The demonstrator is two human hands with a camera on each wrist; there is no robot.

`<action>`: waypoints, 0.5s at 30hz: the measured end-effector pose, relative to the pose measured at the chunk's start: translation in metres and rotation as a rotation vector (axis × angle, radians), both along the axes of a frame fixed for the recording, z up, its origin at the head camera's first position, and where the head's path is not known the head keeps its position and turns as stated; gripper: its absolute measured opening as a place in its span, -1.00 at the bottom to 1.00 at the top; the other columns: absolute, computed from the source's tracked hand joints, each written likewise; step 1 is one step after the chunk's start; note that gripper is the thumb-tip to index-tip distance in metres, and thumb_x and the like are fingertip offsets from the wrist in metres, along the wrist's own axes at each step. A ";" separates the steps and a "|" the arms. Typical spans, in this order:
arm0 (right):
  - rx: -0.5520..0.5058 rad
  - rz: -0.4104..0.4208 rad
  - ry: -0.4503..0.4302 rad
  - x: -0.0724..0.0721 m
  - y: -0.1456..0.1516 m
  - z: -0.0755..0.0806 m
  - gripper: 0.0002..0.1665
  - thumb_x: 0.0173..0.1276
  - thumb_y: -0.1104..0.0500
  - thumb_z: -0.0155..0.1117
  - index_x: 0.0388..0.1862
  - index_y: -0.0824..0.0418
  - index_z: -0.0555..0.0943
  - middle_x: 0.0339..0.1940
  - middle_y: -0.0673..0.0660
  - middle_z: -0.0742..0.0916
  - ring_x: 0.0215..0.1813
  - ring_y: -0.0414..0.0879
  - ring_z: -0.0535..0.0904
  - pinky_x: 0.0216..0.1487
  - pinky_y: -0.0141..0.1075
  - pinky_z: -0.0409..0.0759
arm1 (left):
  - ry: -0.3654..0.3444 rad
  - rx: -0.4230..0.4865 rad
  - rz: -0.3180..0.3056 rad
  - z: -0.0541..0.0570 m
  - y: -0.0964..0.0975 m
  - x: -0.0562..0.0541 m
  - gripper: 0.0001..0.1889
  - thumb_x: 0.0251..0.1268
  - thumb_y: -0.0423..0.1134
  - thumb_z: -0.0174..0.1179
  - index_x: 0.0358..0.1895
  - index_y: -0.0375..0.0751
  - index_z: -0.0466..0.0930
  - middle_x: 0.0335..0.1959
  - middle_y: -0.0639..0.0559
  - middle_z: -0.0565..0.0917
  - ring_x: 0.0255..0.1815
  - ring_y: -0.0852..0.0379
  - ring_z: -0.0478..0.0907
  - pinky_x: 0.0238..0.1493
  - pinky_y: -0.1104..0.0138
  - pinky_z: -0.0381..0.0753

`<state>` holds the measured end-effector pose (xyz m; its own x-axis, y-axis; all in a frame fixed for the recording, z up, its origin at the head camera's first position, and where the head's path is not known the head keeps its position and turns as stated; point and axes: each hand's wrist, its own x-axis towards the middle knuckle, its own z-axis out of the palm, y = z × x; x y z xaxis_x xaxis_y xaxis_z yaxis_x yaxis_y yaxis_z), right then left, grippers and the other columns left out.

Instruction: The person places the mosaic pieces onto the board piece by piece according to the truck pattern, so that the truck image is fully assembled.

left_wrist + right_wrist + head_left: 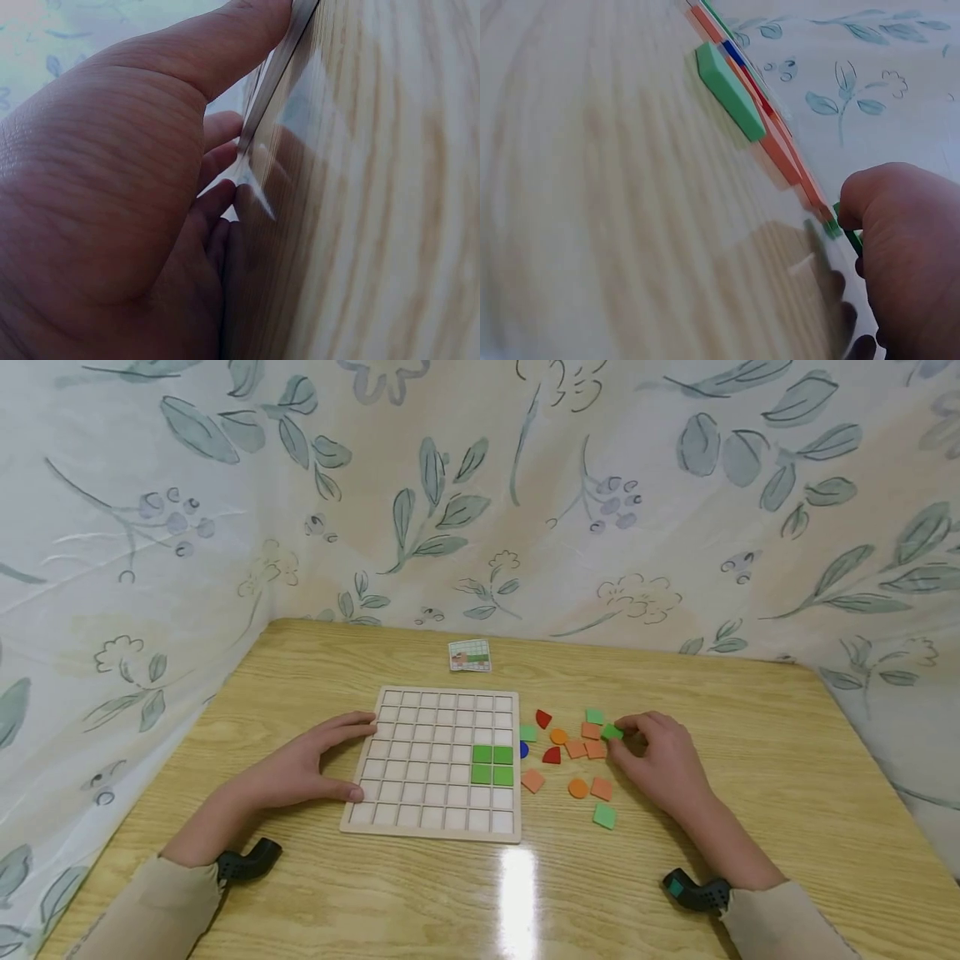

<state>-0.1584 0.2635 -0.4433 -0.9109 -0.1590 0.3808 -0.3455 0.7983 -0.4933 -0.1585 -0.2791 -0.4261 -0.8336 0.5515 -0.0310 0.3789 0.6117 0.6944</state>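
Observation:
A pale wooden grid board (427, 770) lies on the table, with several bright green square tiles (492, 765) filling a block of cells near its right edge. My left hand (300, 764) rests at the board's left side, thumb and fingertips spread along the rim; the left wrist view shows the thumb against the board edge (271, 90). Right of the loose pieces, my right hand (663, 760) pinches a bright green square tile (612, 732) between thumb and index finger. In the right wrist view this green tile (853, 238) is mostly hidden by the hand.
Loose pieces lie right of the board: orange squares (602, 788), orange circles (577, 788), red quarter-circles (552, 756), light green squares (604, 816) and a partly hidden blue piece (523, 749). A small pattern card (470, 656) lies behind the board, before a patterned curtain (480, 502).

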 end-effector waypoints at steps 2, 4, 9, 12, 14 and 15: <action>-0.008 0.004 0.005 0.000 -0.003 0.002 -0.73 0.41 0.23 0.50 0.02 0.33 0.81 -0.11 0.24 0.79 -0.07 0.16 0.66 -0.02 0.11 0.57 | -0.002 0.003 0.000 0.000 0.001 -0.001 0.00 0.22 0.14 0.64 0.70 0.01 0.38 0.76 0.06 0.21 0.78 -0.18 0.03 0.62 0.09 0.10; -0.020 0.014 0.006 0.000 -0.007 0.003 -0.74 0.41 0.24 0.50 0.02 0.33 0.81 -0.09 0.24 0.79 -0.05 0.16 0.65 -0.03 0.11 0.58 | -0.005 0.008 0.001 0.000 0.001 -0.001 0.00 0.21 0.14 0.65 0.69 0.01 0.38 0.76 0.06 0.21 0.78 -0.18 0.03 0.62 0.13 0.08; -0.036 0.043 0.030 0.000 -0.020 0.004 -0.75 0.38 0.25 0.51 -0.01 0.34 0.80 -0.08 0.23 0.80 -0.02 0.18 0.66 -0.01 0.12 0.60 | 0.002 0.009 0.000 -0.001 -0.001 -0.001 0.00 0.21 0.13 0.65 0.69 -0.02 0.39 0.76 0.02 0.21 0.77 -0.21 0.03 0.63 0.01 0.09; -0.039 0.068 0.056 -0.001 -0.030 0.005 -0.76 0.35 0.26 0.52 -0.05 0.34 0.81 -0.11 0.21 0.80 -0.04 0.17 0.66 0.00 0.12 0.60 | 0.001 0.004 0.002 -0.001 -0.001 0.000 0.02 0.19 0.15 0.66 0.69 0.00 0.38 0.76 0.05 0.21 0.77 -0.18 0.04 0.63 -0.05 0.10; -0.035 0.084 0.059 -0.002 -0.038 0.005 -0.76 0.34 0.26 0.53 -0.05 0.32 0.81 -0.13 0.17 0.80 -0.06 0.15 0.65 0.01 0.09 0.60 | 0.002 0.005 0.002 -0.001 0.000 -0.001 0.02 0.19 0.15 0.66 0.69 0.00 0.38 0.76 0.05 0.22 0.77 -0.18 0.04 0.62 -0.07 0.11; -0.032 0.093 0.061 -0.002 -0.042 0.006 -0.76 0.34 0.25 0.54 -0.05 0.32 0.82 -0.14 0.16 0.80 -0.07 0.13 0.65 0.01 0.08 0.59 | 0.004 0.007 0.002 -0.001 0.000 -0.001 0.02 0.19 0.15 0.66 0.69 0.00 0.38 0.76 0.05 0.22 0.77 -0.18 0.04 0.62 -0.07 0.11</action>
<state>-0.1601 0.2216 -0.4373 -0.8677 -0.2284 0.4415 -0.4475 0.7455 -0.4939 -0.1593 -0.2789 -0.4273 -0.8347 0.5501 -0.0239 0.3807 0.6079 0.6968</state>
